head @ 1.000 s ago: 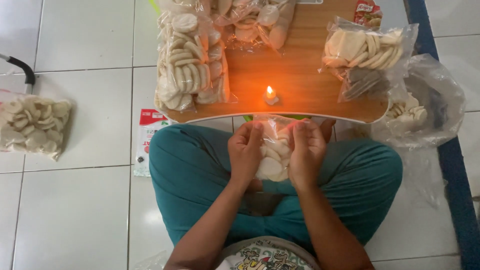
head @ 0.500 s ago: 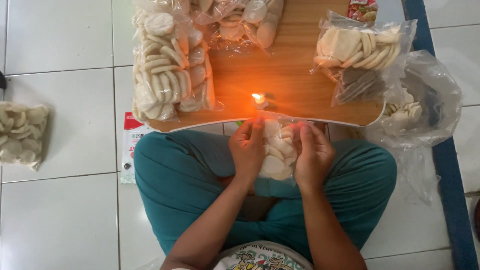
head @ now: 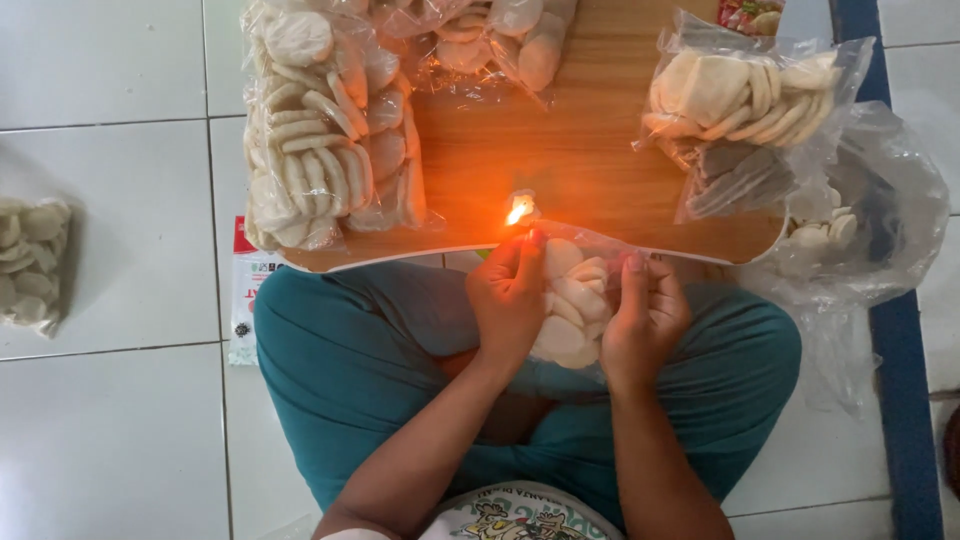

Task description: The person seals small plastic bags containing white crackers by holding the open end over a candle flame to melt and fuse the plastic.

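Both hands — left hand (head: 512, 300), right hand (head: 645, 318) — pinch the light, crinkly cracker bag (head: 570, 300) just below the candle flame (head: 518, 210); hold its top edge — contents brittle.

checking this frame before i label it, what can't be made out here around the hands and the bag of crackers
Head view, the only one:
- Mouth of the small cracker bag: covered by the left hand and right hand, so whether it is sealed is unclear.
- What carries the flame: lost in its glare.
- Bags at the top of the wooden board: cut off by the frame edge.
- Contents of the crumpled clear bag: blurred behind plastic.
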